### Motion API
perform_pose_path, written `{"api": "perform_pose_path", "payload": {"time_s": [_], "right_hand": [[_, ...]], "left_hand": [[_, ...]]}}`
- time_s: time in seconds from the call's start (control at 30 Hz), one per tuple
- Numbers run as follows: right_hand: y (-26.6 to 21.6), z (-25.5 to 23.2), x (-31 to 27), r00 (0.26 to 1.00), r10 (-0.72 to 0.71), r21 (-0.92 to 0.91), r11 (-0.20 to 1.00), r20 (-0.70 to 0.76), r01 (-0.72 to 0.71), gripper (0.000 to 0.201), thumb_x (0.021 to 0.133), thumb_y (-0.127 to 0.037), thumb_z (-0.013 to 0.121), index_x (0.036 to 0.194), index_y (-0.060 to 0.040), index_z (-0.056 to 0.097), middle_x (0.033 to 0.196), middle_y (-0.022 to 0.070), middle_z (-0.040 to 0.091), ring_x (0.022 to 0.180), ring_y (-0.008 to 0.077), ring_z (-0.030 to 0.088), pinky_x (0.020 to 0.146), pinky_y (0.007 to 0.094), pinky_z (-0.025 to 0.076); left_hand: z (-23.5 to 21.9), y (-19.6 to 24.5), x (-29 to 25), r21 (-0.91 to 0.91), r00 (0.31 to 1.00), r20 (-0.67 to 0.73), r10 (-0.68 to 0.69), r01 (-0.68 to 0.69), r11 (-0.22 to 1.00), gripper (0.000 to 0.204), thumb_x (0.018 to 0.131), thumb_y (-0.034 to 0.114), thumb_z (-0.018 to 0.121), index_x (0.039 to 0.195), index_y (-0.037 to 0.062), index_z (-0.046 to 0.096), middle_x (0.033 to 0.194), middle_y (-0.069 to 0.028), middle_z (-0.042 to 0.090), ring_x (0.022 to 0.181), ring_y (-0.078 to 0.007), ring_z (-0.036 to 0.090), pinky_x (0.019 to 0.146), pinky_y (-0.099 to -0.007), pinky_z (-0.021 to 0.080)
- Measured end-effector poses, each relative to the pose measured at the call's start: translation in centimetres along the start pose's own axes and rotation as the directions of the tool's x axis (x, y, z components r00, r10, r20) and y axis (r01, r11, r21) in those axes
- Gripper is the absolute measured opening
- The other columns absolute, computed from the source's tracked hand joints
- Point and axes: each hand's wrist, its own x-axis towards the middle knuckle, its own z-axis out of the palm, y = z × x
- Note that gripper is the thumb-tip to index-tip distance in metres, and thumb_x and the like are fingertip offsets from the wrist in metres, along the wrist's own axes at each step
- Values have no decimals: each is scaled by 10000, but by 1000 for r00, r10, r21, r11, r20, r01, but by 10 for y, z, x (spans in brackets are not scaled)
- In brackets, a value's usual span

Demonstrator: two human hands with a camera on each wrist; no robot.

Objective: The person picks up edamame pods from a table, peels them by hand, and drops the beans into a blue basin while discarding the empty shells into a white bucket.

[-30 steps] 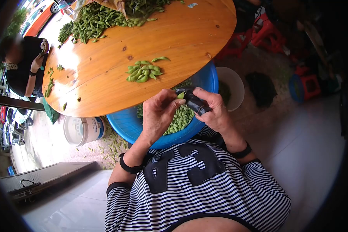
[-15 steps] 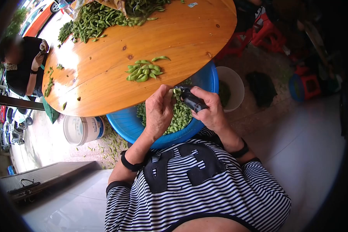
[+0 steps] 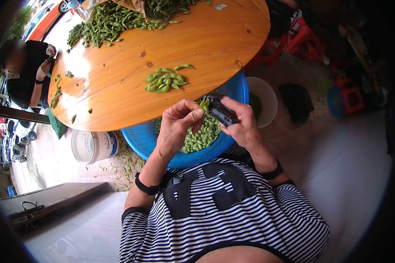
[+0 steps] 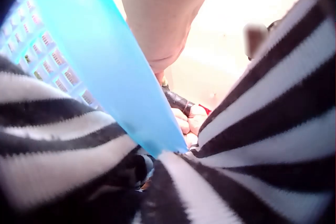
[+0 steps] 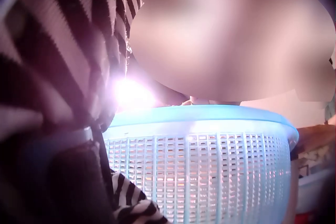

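My left hand point(image 3: 176, 127) pinches a green bean pod point(image 3: 204, 104) between thumb and forefinger, over the blue basket point(image 3: 140, 144). My right hand point(image 3: 243, 123) grips a dark, shiny cylindrical tool point(image 3: 223, 113), whose far end meets the pod. Shelled green beans point(image 3: 202, 139) lie in the basket below. On the table edge beyond sits a small pile of pods point(image 3: 164, 81). The left wrist view shows the dark tool point(image 4: 177, 99) with fingers round it, past the basket's blue rim point(image 4: 113, 71). In the right wrist view the basket point(image 5: 199, 171) shows, but the hand's work is hidden.
A large heap of pods point(image 3: 114, 26) covers the far part of the wooden table point(image 3: 197, 48). White buckets stand left point(image 3: 85, 147) and right point(image 3: 267, 98) of the basket. Another person point(image 3: 28, 74) sits at the left. Red stools point(image 3: 303, 39) are at the back right.
The left hand shifted slightly away from the tool and back again, its fingers now looser below the thumb. A split-looking pod shows more plainly between the hands. The tool stays in the right hand.
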Motion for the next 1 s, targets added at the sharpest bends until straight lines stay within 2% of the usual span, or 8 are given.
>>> {"api": "perform_pose_path", "payload": {"time_s": [0.13, 0.2, 0.33, 0.4, 0.53, 0.73, 0.93, 1.0], "right_hand": [[9, -6, 0, 994, -11, 256, 967, 107, -17, 392, 772, 51, 545, 1157, 18, 613, 785, -61, 546, 723, 14, 471, 623, 169, 402], [2, 1, 2, 999, 23, 48, 999, -23, -22, 331, 801, 29, 586, 1126, -2, 642, 758, -66, 583, 715, 26, 510, 644, 189, 433], [-1, 5, 3, 997, 10, -76, 997, -83, -16, 293, 815, 35, 598, 1099, -5, 656, 822, -13, 628, 753, 62, 556, 676, 222, 455], [-2, 9, 5, 957, -280, -319, 916, -76, 243, 291, 811, 43, 598, 1093, 0, 651, 876, 47, 641, 790, 109, 585, 701, 248, 464], [1, 7, 5, 925, -380, -458, 825, -16, 331, 290, 798, 53, 592, 1081, 14, 645, 916, 82, 638, 827, 124, 592, 714, 253, 464], [2, -1, 5, 952, -305, -303, 906, 16, 296, 281, 812, 16, 579, 1083, 26, 649, 920, 32, 658, 785, 66, 573, 721, 232, 472], [-7, -6, 4, 991, -136, -206, 970, -16, 130, 361, 786, -28, 523, 1130, 50, 600, 871, -7, 598, 758, 27, 501, 684, 176, 432], [-3, -7, 3, 999, -53, 50, 997, 2, 52, 385, 794, -74, 505, 1143, 66, 586, 840, -14, 580, 739, 31, 499, 660, 175, 427]], "left_hand": [[4, 3, -4, 126, 998, -45, 42, -36, 991, 81, 885, 71, 664, 849, 19, 613, 646, 20, 539, 576, -55, 470, 530, -212, 386], [4, 2, -4, 146, 997, -8, 82, -80, 986, 94, 890, 79, 662, 836, 21, 612, 642, 34, 525, 570, -45, 456, 520, -204, 373], [3, -4, -2, 295, 996, -35, 87, -73, 953, 105, 910, 90, 638, 844, 16, 605, 657, 4, 547, 542, -58, 463, 494, -202, 359], [2, -5, -4, 506, 991, -50, 122, -80, 859, 136, 932, 135, 620, 867, 19, 594, 653, 10, 545, 533, -56, 467, 488, -203, 366], [11, 5, -7, 248, 997, -77, -8, 27, 968, 165, 931, 182, 630, 902, 25, 589, 640, 16, 536, 549, -57, 486, 501, -200, 386], [11, 4, -3, 192, 991, -134, 2, 24, 981, 159, 937, 172, 614, 914, 20, 570, 632, -20, 560, 534, -80, 496, 505, -222, 400], [4, 4, -2, 102, 999, -41, 32, -27, 994, 118, 905, 124, 646, 868, 27, 590, 632, -15, 560, 544, -90, 504, 515, -223, 403], [4, 2, -3, 97, 1000, -14, -6, 8, 995, 111, 887, 108, 665, 839, 31, 601, 630, -8, 556, 540, -81, 492, 504, -222, 396]]}}
